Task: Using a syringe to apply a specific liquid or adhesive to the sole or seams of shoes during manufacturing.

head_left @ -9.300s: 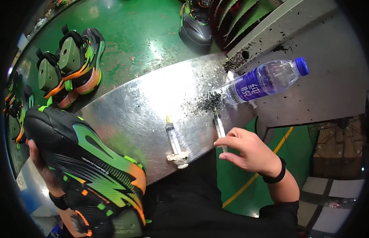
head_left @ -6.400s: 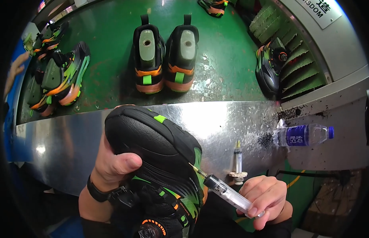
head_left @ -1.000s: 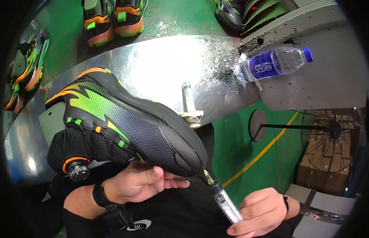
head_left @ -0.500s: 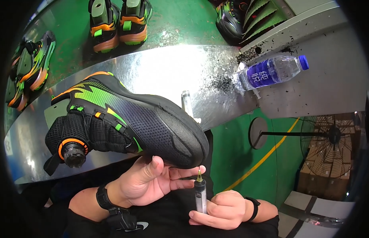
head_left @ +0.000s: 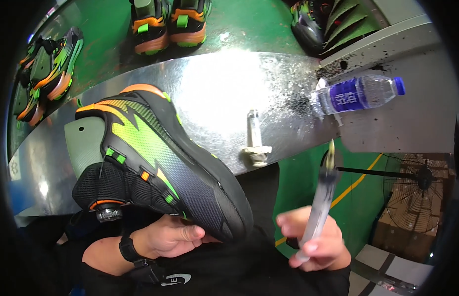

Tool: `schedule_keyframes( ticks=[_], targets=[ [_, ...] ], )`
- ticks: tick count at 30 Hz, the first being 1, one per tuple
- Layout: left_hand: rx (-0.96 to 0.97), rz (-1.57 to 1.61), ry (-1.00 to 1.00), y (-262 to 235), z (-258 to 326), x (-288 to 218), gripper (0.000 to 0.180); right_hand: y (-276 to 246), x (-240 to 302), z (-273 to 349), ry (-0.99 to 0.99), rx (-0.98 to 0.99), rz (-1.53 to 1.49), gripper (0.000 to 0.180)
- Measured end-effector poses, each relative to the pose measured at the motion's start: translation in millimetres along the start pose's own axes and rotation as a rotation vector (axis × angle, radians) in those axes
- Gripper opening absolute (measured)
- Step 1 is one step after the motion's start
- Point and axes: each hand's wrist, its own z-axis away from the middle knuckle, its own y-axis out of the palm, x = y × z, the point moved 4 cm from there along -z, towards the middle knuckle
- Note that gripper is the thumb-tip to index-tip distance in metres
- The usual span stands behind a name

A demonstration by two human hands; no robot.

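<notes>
A black, green and orange shoe point(head_left: 162, 165) slants across the person's front, toe down toward the lower right, with a grey-green block point(head_left: 84, 140) filling its ankle opening. We see the left hand point(head_left: 172, 238) holding it from beneath the toe half, thumb in view and the other fingers largely hidden; whether the shoe also rests on the metal table point(head_left: 214, 113) behind it we cannot tell. Well apart from the shoe, the right hand point(head_left: 330, 241) grips a syringe point(head_left: 322, 202) by its lower end between thumb and fingers, the yellowish tip pointing up (we find this hand a little blurred).

On the table just beyond the shoe, we see a second syringe point(head_left: 253, 127) with a pale lump point(head_left: 257, 152) around its near end. Farther right, a clear bottle point(head_left: 375, 91) with a blue cap lies on its side, black crumbs point(head_left: 299, 102) by its base. On the green surface point(head_left: 108, 34) past the metal, we note a pair of shoes point(head_left: 190, 32), more shoes point(head_left: 54, 71) at the left and one dark shoe point(head_left: 308, 30) beside green flaps point(head_left: 352, 28). At the lower right, a black fan point(head_left: 424, 177) stands before brown boxes point(head_left: 399, 227).
</notes>
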Motion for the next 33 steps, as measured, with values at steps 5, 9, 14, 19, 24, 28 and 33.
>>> schedule_keyframes(
  ticks=[5,9,14,19,24,28,33],
  targets=[
    [-0.105,0.020,-0.097,-9,9,3,0.037,20,-30,-27,-0.015,-0.059,-0.273,0.035],
    [-0.076,-0.038,-0.136,-16,14,2,0.037,30,-37,-37,0.009,-0.060,-0.245,0.032],
    [-0.092,-0.058,-0.167,-23,17,8,0.038,34,-40,-48,-0.042,0.026,-0.180,0.030],
    [-0.055,-0.053,-0.173,-20,17,8,0.040,27,-29,-44,-0.090,0.077,-0.254,0.028],
    [-0.109,-0.064,-0.204,-21,18,8,0.046,28,-48,-20,0.092,-0.248,-0.354,0.035],
    [-0.122,-0.038,-0.139,-5,8,-1,0.044,35,-44,-15,0.196,-0.152,-0.475,0.035],
    [-0.424,-0.226,-0.102,4,63,-18,0.059,-10,-23,-4,0.173,-0.129,-0.339,0.033]
  ],
)
